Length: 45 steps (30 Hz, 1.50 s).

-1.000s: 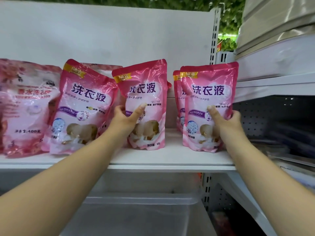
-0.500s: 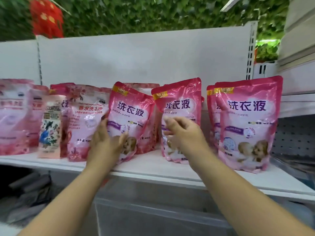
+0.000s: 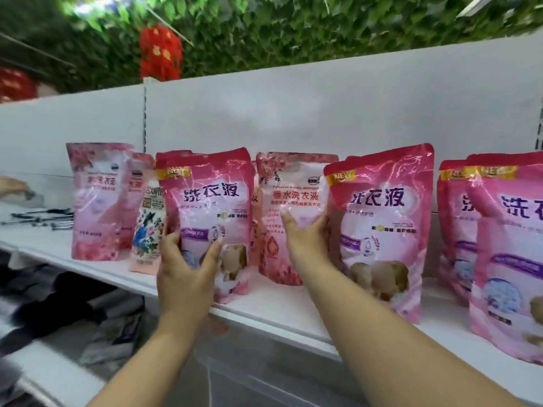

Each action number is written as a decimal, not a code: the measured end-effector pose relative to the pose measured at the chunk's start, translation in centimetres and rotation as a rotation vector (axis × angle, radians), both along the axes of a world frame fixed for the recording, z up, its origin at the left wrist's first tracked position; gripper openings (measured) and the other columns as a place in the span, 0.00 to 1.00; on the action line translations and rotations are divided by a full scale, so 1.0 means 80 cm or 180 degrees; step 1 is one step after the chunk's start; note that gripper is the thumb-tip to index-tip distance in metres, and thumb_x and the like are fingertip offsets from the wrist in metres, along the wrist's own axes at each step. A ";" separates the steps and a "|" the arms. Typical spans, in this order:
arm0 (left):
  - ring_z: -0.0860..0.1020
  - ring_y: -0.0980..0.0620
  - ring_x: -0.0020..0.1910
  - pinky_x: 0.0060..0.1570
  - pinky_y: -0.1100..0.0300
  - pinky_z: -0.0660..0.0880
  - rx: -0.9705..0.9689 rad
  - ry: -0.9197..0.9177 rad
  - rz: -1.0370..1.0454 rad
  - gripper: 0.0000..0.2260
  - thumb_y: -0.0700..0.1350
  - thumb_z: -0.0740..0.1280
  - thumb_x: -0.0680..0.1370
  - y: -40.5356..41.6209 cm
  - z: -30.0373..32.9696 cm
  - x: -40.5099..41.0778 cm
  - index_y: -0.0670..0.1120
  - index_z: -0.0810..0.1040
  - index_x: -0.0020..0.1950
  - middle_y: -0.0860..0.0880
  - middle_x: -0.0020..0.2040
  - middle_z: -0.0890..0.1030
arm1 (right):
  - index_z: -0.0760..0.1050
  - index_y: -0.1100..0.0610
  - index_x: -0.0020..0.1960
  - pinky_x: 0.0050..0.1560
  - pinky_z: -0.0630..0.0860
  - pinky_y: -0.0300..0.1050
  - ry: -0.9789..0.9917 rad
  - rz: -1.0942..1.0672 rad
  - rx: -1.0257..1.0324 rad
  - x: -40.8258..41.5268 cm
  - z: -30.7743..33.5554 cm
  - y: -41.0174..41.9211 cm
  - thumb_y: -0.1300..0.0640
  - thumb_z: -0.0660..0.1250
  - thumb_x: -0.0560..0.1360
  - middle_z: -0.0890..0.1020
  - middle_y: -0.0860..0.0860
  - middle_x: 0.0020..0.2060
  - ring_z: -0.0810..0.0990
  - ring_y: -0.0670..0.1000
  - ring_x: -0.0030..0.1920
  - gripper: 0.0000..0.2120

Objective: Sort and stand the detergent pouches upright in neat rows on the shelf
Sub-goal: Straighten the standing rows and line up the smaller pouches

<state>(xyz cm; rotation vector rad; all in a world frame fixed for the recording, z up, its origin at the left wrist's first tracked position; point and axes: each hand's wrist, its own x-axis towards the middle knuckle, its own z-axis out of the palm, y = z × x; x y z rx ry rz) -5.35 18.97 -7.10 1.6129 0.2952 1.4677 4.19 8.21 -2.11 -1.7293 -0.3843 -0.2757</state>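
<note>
My left hand (image 3: 188, 267) has moved onto a bright pink pouch (image 3: 210, 218), fingers gripping its lower front; my right hand (image 3: 304, 242) now clasps the paler pouch (image 3: 289, 212) behind, both standing on the shelf (image 3: 282, 306), sorting ongoing

Two bare forearms come up from the bottom of the frame, no sleeves anywhere along them, no watch, no bracelet. The left hand (image 3: 188, 267) and right hand (image 3: 307, 242) are bare too: no gloves, no rings that I can see, and the nails are short and unpainted.
</note>
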 end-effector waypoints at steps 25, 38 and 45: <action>0.69 0.50 0.57 0.55 0.56 0.66 0.0162 0.0599 -0.0329 0.42 0.78 0.53 0.60 0.053 0.011 0.015 0.48 0.69 0.61 0.49 0.56 0.69 | 0.72 0.48 0.42 0.27 0.72 0.30 -0.0840 0.0585 0.0865 -0.091 -0.013 -0.040 0.52 0.62 0.75 0.79 0.43 0.28 0.75 0.37 0.27 0.04; 0.69 0.66 0.36 0.31 0.72 0.64 -0.0132 0.0465 -0.1376 0.16 0.53 0.70 0.69 0.046 0.029 -0.045 0.53 0.68 0.51 0.61 0.38 0.71 | 0.73 0.53 0.61 0.63 0.71 0.56 0.0638 0.0617 0.1242 -0.068 -0.002 0.031 0.39 0.60 0.74 0.76 0.54 0.61 0.75 0.55 0.61 0.22; 0.75 0.59 0.39 0.37 0.61 0.73 -0.0466 0.0199 -0.1287 0.22 0.61 0.66 0.63 0.055 0.033 -0.004 0.49 0.72 0.51 0.56 0.40 0.76 | 0.58 0.61 0.67 0.53 0.73 0.47 0.0582 -0.0761 0.0638 0.026 -0.008 0.029 0.49 0.71 0.69 0.75 0.55 0.56 0.75 0.55 0.56 0.35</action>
